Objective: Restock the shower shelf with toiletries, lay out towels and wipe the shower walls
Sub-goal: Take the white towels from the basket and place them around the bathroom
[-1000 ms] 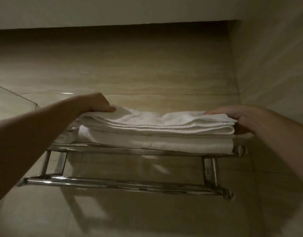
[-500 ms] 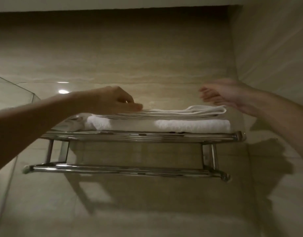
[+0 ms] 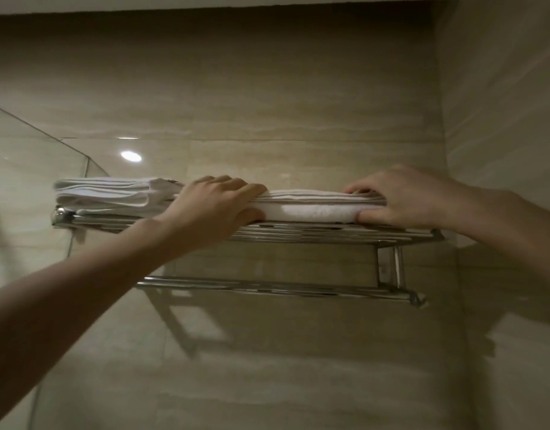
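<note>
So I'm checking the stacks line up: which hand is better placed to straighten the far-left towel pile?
Left hand: it grips the middle towel stack right beside the left pile; the right hand holds the opposite end.

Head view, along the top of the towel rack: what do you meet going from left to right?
Glass panel → small folded towel stack → left hand gripping the near stack's left end → folded white towels → right hand gripping their right end → side wall. All the towels rest on the chrome rack.
</note>
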{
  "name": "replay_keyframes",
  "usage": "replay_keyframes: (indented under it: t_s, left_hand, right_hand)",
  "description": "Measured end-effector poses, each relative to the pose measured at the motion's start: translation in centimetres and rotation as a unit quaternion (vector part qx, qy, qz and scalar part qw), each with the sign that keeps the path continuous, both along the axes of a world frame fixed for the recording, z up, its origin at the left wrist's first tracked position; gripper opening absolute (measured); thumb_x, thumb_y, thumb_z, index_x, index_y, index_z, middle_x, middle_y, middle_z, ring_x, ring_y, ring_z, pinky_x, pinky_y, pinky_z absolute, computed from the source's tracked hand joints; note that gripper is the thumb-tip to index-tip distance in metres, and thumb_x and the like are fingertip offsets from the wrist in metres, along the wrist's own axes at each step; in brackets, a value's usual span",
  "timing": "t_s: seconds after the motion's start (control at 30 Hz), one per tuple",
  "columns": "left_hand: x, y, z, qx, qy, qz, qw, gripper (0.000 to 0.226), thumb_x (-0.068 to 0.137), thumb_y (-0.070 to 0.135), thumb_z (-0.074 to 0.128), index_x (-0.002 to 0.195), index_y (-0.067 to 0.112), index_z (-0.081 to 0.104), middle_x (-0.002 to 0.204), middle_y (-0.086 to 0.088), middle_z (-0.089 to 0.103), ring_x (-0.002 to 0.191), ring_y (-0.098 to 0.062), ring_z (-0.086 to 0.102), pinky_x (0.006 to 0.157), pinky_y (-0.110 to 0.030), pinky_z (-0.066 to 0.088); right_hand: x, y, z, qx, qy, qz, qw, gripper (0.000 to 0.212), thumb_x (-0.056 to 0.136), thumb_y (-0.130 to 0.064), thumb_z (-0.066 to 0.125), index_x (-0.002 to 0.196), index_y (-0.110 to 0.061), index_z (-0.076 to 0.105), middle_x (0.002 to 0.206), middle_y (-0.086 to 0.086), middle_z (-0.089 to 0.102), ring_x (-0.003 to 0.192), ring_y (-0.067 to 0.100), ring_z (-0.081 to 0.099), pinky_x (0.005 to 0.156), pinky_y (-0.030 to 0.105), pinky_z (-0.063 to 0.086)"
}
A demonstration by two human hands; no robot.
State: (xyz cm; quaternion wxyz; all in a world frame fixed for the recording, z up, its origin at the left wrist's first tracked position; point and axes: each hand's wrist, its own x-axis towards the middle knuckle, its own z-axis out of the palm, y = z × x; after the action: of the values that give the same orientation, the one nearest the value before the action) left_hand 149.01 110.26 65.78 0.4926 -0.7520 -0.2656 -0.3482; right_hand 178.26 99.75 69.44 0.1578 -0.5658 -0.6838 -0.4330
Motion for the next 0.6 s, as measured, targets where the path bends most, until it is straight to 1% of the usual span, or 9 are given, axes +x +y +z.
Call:
replay_keyframes:
  t_s: [0.07,0.17,0.3,0.37,0.47,0.53,0.6]
  left_hand:
    - [-0.5,0.3,-0.1,-0.013,-0.009,-0.003,1.0,0.05,0.1,0.049,0.044,0.14,0.02,0.053,0.128,-0.004,0.068,0.11,-0.027,0.067,0.089,-0.042,0.053]
    - [-1.4,0.8,0.3,-0.048,-0.029,0.009,0.998,0.048,0.101,0.048,0.044,0.142,0.025,0.049,0.13,-0.002,0.065,0.112,-0.026,0.064,0.088,-0.044,0.053]
    - [-1.1,0.8,-0.1,-0.065,-0.045,-0.006,0.997,0.046,0.101,0.045,0.047,0.141,0.022,0.052,0.127,-0.005,0.067,0.111,-0.028,0.064,0.089,-0.043,0.051]
    - [-0.9,0.4,-0.4,-0.071,-0.054,-0.001,0.996,0.049,0.101,0.046,0.046,0.144,0.021,0.049,0.134,-0.006,0.064,0.119,-0.029,0.061,0.096,-0.044,0.047]
    - [-0.7,-0.5,-1.5,-0.083,-0.058,0.008,0.995,0.06,0.1,0.053,0.041,0.152,0.023,0.038,0.15,-0.003,0.05,0.137,-0.026,0.047,0.113,-0.042,0.032]
    - [-1.2,-1.3,-2.3,-0.088,-0.062,0.004,0.994,0.064,0.099,0.056,0.039,0.154,0.024,0.034,0.155,-0.003,0.043,0.142,-0.023,0.039,0.118,-0.041,0.026]
    - [-2.1,-2.1,-3.1,-0.095,-0.068,-0.002,0.993,0.066,0.098,0.059,0.038,0.154,0.024,0.034,0.156,-0.003,0.041,0.144,-0.023,0.038,0.118,-0.042,0.028]
  right_hand:
    - [-0.2,0.0,-0.4,0.016,0.011,0.006,1.0,0.054,0.089,-0.054,0.065,0.14,-0.041,0.052,0.132,-0.009,0.064,0.116,0.018,0.06,0.091,0.035,0.05]
    - [-0.7,0.2,-0.9,0.035,0.017,0.024,0.999,0.052,0.09,-0.058,0.061,0.139,-0.043,0.051,0.134,-0.008,0.063,0.118,0.021,0.06,0.094,0.041,0.05]
    - [-0.3,0.9,-1.6,0.05,0.008,0.026,0.998,0.05,0.095,-0.055,0.055,0.143,-0.046,0.046,0.135,-0.006,0.063,0.12,0.026,0.059,0.092,0.042,0.05]
    - [0.0,1.1,-1.9,0.043,0.014,0.026,0.999,0.05,0.097,-0.052,0.053,0.145,-0.045,0.043,0.138,-0.006,0.061,0.121,0.026,0.058,0.09,0.04,0.049]
    - [0.4,1.3,-2.3,0.037,0.031,0.032,0.998,0.049,0.099,-0.05,0.05,0.147,-0.043,0.042,0.143,-0.006,0.057,0.125,0.026,0.056,0.092,0.041,0.048]
    - [0.5,1.2,-3.0,0.041,0.038,0.045,0.997,0.047,0.101,-0.045,0.05,0.147,-0.04,0.043,0.144,-0.005,0.057,0.126,0.026,0.056,0.094,0.043,0.048]
    - [0.3,0.9,-4.0,0.058,0.04,0.073,0.995,0.046,0.101,-0.036,0.052,0.147,-0.032,0.046,0.144,-0.003,0.057,0.126,0.025,0.056,0.1,0.045,0.047]
